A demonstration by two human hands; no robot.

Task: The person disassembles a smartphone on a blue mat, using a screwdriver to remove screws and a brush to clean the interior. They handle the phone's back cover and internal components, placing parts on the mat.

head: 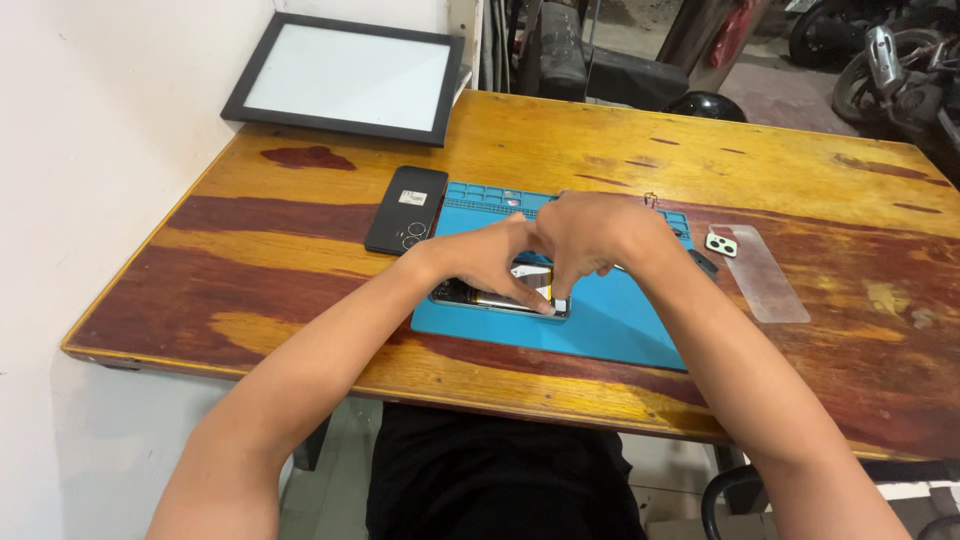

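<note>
Both hands met over an opened phone (497,297) lying on the blue mat (610,325) at the middle of the wooden bench (300,260): the left hand (487,255) steadied its upper edge, the right hand (590,235) had its fingers (556,290) pinched down on a small part inside near the right end. The exposed insides looked thin, light and fragile, best held by the stiff outer frame. A black back cover (406,209) lay just left of the mat.

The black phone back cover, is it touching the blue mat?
Touching: the head view shows the black back cover lying on the wooden table with its right edge overlapping the blue mat's left corner.
</note>
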